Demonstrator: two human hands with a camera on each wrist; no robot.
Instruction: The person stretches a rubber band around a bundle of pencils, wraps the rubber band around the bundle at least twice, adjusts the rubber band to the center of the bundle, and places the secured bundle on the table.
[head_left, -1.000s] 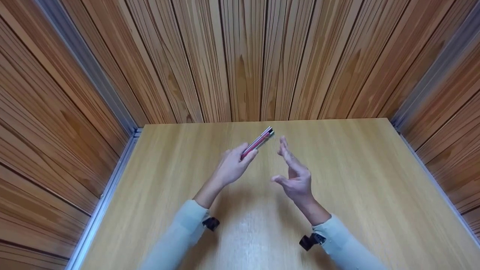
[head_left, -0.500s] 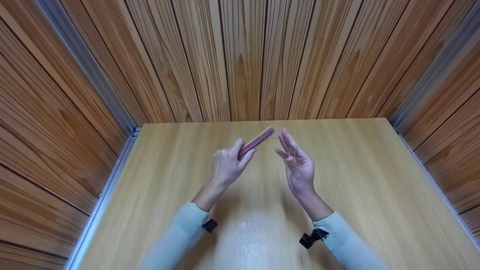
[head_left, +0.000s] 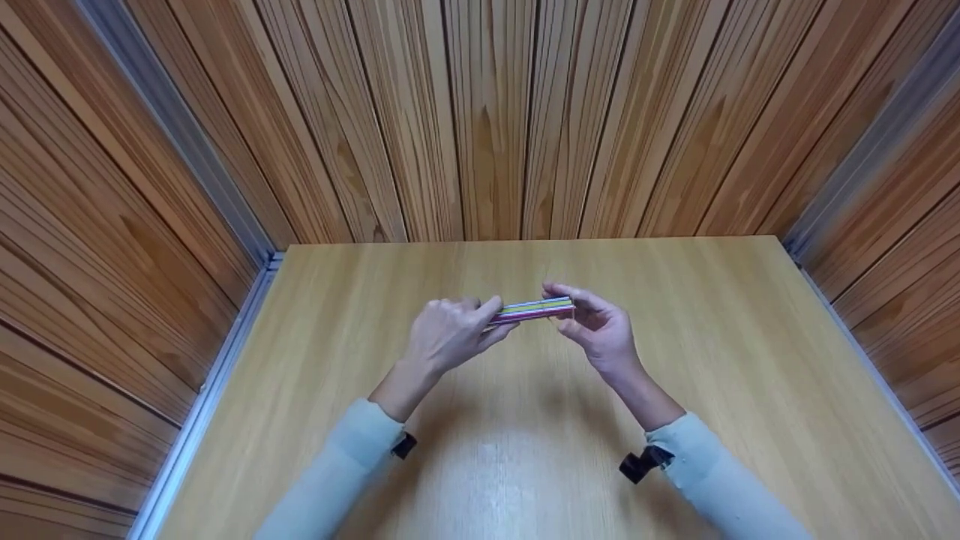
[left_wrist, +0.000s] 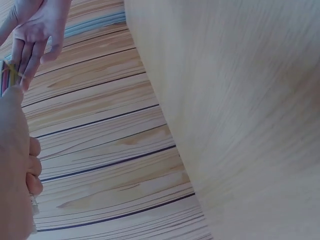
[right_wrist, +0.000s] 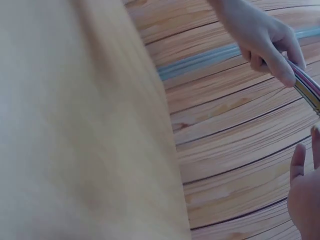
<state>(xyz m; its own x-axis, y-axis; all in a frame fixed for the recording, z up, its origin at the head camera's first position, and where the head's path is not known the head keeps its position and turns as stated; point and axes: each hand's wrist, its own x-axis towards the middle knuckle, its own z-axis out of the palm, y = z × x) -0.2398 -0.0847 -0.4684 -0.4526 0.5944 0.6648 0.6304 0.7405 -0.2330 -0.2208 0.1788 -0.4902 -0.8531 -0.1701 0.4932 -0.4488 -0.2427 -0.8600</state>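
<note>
My left hand (head_left: 448, 336) grips one end of a bundle of slim, coloured, pencil-like sticks (head_left: 534, 310), held nearly level above the table. Yellow, white and pink stripes run along it. At its other end is my right hand (head_left: 611, 341), its fingers and thumb spread apart around the tip. A thin, yellowish rubber band (left_wrist: 11, 68) crosses the bundle near that end in the left wrist view. The right wrist view shows the left hand (right_wrist: 272, 42) on the sticks (right_wrist: 306, 86); the right fingertips lie close to the band, but their exact contact is unclear.
A light wooden table (head_left: 480, 480) lies below both hands. Wood-panelled walls (head_left: 487, 120) rise at its back and sides, with grey metal rails (head_left: 217, 405) along the side edges. A small black camera (head_left: 645, 463) sits at the right wrist, another (head_left: 403, 445) at the left.
The bundle has swung from a steep slant to nearly level, its free end coming down and right. The right hand has turned, its fingers now around that end. A thin strand showed at its fingers earlier.
</note>
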